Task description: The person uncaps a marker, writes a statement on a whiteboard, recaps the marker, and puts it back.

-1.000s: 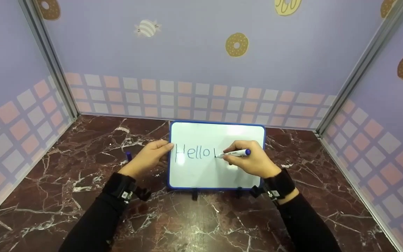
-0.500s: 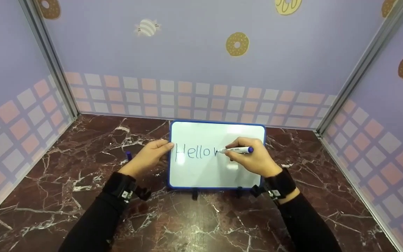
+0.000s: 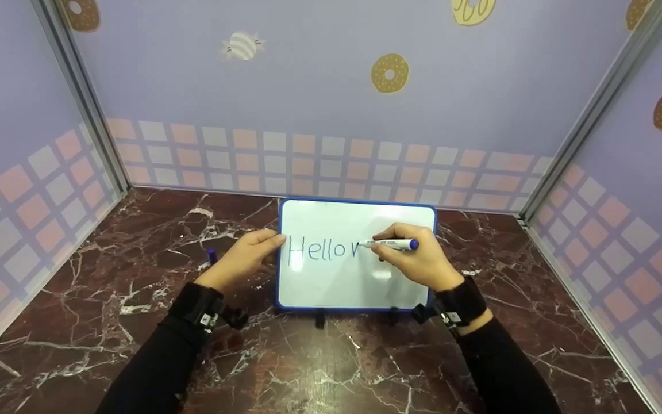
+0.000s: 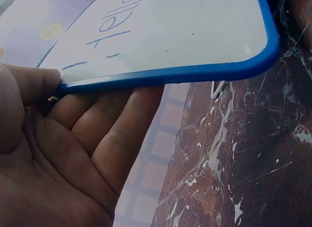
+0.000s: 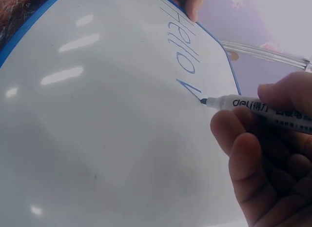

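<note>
A whiteboard (image 3: 331,287) with a blue frame stands propped on the table, with "Hello" and part of another letter in blue on its face. My left hand (image 3: 247,256) grips its left edge, thumb on the front and fingers behind, as the left wrist view shows on the blue frame (image 4: 204,73). Between the thumb and fingers of my right hand (image 3: 417,259) is a white marker (image 3: 391,244) with a blue end. In the right wrist view the marker's dark tip (image 5: 204,101) touches the board at the end of the new stroke.
A blue marker cap (image 3: 211,256) shows beside my left wrist on the dark marbled table (image 3: 135,356). Black feet (image 3: 320,319) stick out below the board. Patterned walls (image 3: 308,103) enclose the table at the back and both sides.
The right hand has moved the marker slightly up and right, turning a single downstroke into a V-like shape after "Hello". The left hand and the board have stayed in place.
</note>
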